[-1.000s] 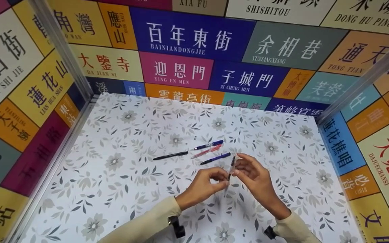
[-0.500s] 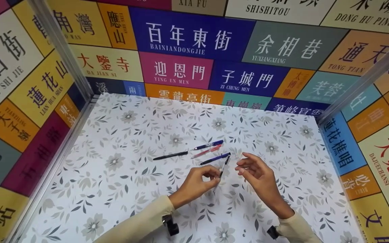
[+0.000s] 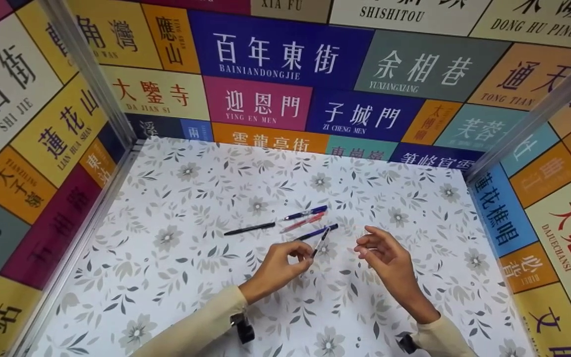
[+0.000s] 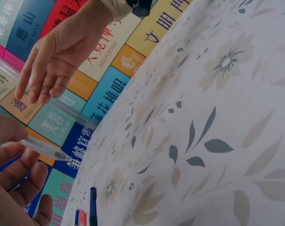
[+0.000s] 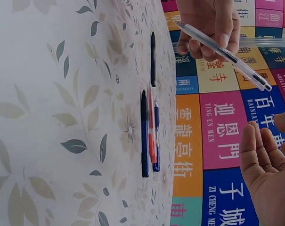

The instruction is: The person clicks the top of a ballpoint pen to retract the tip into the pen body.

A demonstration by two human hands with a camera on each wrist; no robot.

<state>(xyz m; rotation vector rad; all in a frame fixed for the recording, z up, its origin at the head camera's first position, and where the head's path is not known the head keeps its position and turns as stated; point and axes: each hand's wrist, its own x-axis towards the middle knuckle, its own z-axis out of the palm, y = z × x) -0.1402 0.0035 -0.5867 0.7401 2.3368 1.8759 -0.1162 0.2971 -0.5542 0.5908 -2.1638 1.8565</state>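
Observation:
A clear pen (image 5: 227, 52) with a dark refill inside is pinched between the thumb and forefinger of my left hand (image 3: 280, 265). It points up at a slant, its upper end overlapping a dark blue pen (image 3: 330, 227) in the head view. The left wrist view shows a narrow metallic tip on the clear pen. My right hand (image 3: 388, 263) hovers to the right, apart from the pen, its fingers loosely bent and holding nothing; the right wrist view shows that palm (image 5: 269, 188) turned upward.
Beyond the hands lie a black pen (image 3: 250, 229), a pink pen (image 3: 303, 223) and another blue pen (image 3: 307, 213) on the flower-patterned tabletop (image 3: 206, 307). Panels with coloured street-name signs (image 3: 280, 54) stand around the table's back and sides.
The right hand has let go of the clear pen and drawn off to the right. Pinching the pen, the left hand has shifted left; the pens on the table stay put.

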